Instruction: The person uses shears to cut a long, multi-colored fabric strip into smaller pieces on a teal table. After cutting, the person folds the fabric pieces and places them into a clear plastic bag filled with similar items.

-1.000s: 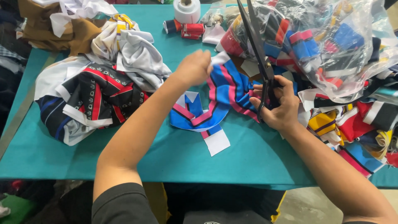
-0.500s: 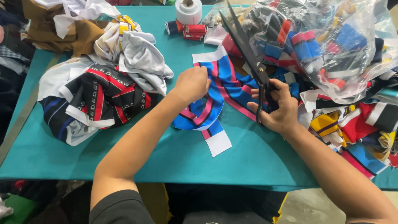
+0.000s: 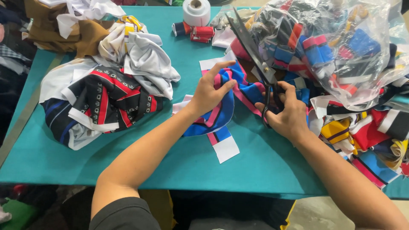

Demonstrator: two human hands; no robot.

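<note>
With the left hand (image 3: 211,91) spread flat, pinning the blue, pink-striped fabric piece (image 3: 221,106) at table centre, the right hand (image 3: 285,113), fingers closed through the handles of the long black scissors (image 3: 255,59), blades pointing toward eleven o'clock, should probably cut along the stripe while the cloth stays taut.

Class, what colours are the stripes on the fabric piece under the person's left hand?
Blue fabric piece with pink, black and white stripes; head view.

**What stays out of sight**

The right hand (image 3: 286,114) covers the handles of the large black steel scissors (image 3: 252,55). Contents of the clear plastic bag of striped fabric trims (image 3: 341,47) blur behind glare. The teal worktop (image 3: 170,162) runs past the left edge.
</note>
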